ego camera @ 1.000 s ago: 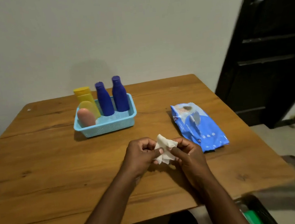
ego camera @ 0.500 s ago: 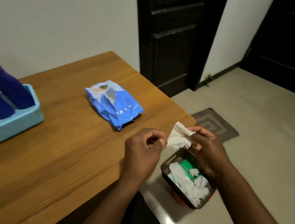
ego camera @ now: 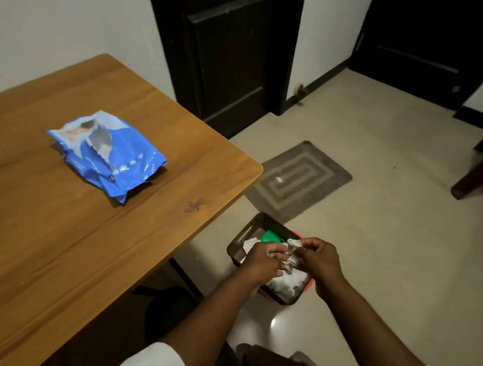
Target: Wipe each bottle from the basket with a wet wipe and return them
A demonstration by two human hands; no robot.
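Observation:
A crumpled white wet wipe [ego camera: 292, 252] is pinched between my left hand [ego camera: 263, 260] and my right hand [ego camera: 320, 253]. Both hands hover low over a dark waste bin [ego camera: 252, 226] on the floor beside the table. The bin holds several used white wipes and a green item [ego camera: 270, 236]. The blue wet wipe pack [ego camera: 110, 155] lies on the wooden table [ego camera: 46, 250] with its flap open. The basket and bottles are out of view, apart from a sliver of blue at the left edge.
The table's right corner [ego camera: 258, 169] juts out just above the bin. A grey mat [ego camera: 297, 179] lies on the tiled floor behind the bin. Dark doors [ego camera: 228, 49] stand at the back, and a dark furniture leg [ego camera: 480, 179] is at the right.
My view has swung right, away from the basket. Both hands carried the wipe off the table and down over the bin, where it is now more crumpled.

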